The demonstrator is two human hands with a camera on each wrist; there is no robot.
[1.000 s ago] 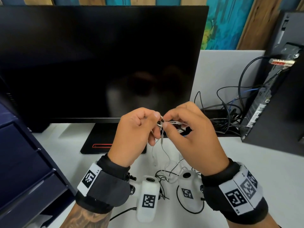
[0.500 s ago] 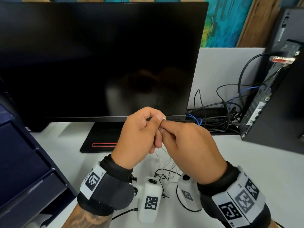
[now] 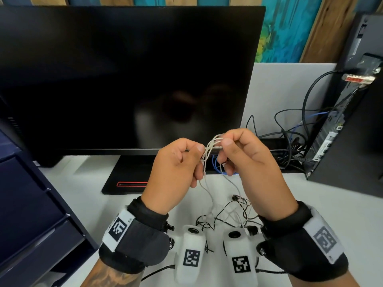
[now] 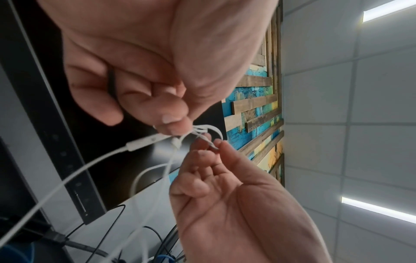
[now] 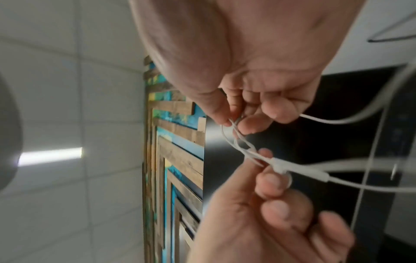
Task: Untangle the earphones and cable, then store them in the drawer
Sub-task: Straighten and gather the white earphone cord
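White earphone wires form a small knot of loops held up in front of the monitor. My left hand pinches the knot from the left between thumb and forefinger. My right hand pinches a loop from the right. In the left wrist view the left hand holds the wires next to the inline remote, and the right hand nips one strand. The right wrist view shows the right hand above the left hand. The wires hang down into a thin black cable tangled on the desk.
A dark blue drawer unit stands at the left edge of the white desk. The black monitor and its stand fill the back. A computer tower and a bunch of cables sit at the right.
Half a second ago my hands were pressed together over the wires. They have drawn slightly apart, and the knot's white loops now show between the fingertips.
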